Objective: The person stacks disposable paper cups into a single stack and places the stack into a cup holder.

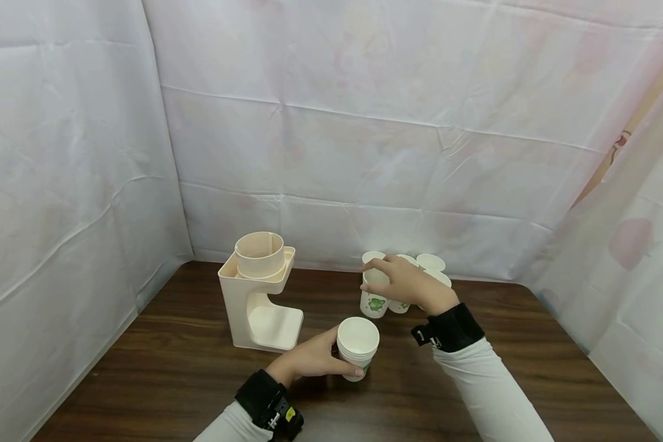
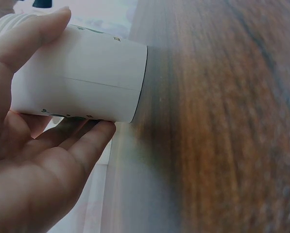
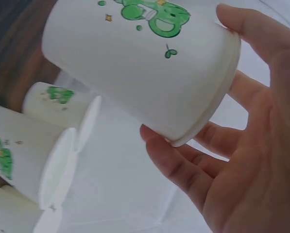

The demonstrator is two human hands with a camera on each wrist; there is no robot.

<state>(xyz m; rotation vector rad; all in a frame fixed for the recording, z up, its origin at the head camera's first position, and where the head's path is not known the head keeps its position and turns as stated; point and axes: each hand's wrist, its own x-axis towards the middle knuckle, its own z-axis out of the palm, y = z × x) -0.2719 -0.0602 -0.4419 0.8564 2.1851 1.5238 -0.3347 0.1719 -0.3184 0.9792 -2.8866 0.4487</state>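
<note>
My left hand (image 1: 316, 356) holds a stack of nested white paper cups (image 1: 358, 337) upright near the front middle of the table. In the left wrist view, the thumb and fingers wrap the cup stack (image 2: 86, 73), its base close to the wood. At the back, my right hand (image 1: 406, 282) grips a white paper cup (image 1: 374, 304) with a green cartoon print near its rim. The right wrist view has thumb and fingers on opposite sides of this cup's rim (image 3: 203, 121). Several more paper cups (image 3: 33, 150) stand beside it, partly hidden by the hand in the head view.
A cream plastic stand (image 1: 234, 307) with a round holder (image 1: 259, 258) on top and a low tray (image 1: 279, 325) stands left of the cups. A white curtain (image 1: 331, 153) hangs behind the dark wooden table (image 1: 171, 362).
</note>
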